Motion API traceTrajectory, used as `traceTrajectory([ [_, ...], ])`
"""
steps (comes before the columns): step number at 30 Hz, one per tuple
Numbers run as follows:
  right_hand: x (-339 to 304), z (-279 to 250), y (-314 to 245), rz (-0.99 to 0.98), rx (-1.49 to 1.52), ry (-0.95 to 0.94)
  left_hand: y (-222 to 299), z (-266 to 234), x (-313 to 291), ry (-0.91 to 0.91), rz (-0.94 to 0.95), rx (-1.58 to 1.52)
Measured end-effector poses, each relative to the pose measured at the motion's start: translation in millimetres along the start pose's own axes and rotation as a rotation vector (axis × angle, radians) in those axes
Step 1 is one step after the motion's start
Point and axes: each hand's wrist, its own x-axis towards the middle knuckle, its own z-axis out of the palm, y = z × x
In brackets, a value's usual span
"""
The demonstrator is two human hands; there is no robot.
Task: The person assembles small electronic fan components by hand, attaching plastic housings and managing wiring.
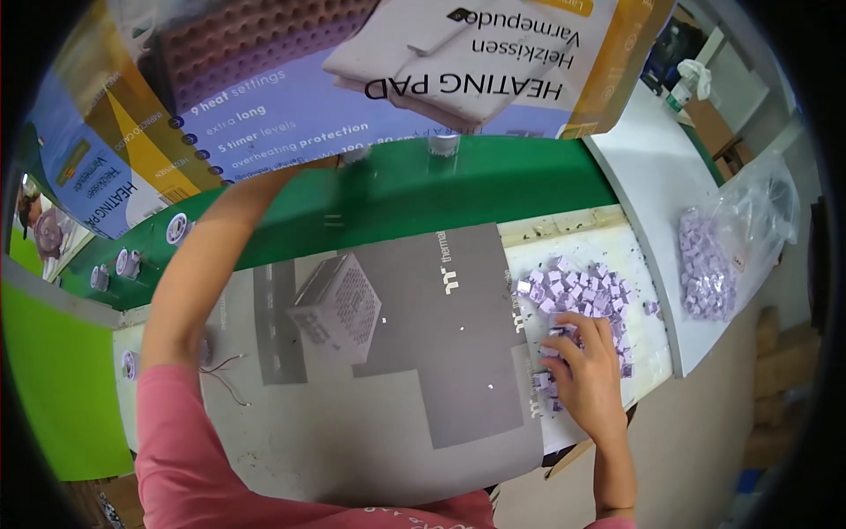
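My right hand (589, 375) reaches into a pile of small lilac plastic blocks (582, 286). Its fingers are bent and apart, the tips touching or just over blocks at the near-left side of the pile. No block is clearly gripped. My left arm stretches across to the green conveyor belt (502, 185). The left hand is almost wholly hidden behind a large printed cardboard box (493, 106), so its fingers do not show. Close to where that arm disappears, a small round pale part (355, 154) sits on the belt. Another round part (443, 145) stands to its right.
Further round lilac-white parts (179, 229) lie on the belt at left. Thin wires (231, 381) trail over the grey printed mat (388, 423). A clear bag of lilac blocks (708, 269) rests on the white side board (652, 176). Someone else is partly visible at far left.
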Motion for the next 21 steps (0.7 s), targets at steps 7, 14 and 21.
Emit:
traceTrajectory([
  [7, 6, 5, 3, -0.008, 0.383, 0.161, -6, -97, -87, -0.365, -0.285, -0.252],
  [14, 19, 5, -39, 0.134, 1.340, 0.029, 89, -179, -250, -0.901, -0.237, 0.081],
  [21, 44, 19, -90, -0.191, 1.836, -0.218, 114, -145, -290, -0.324, 0.049, -0.172],
])
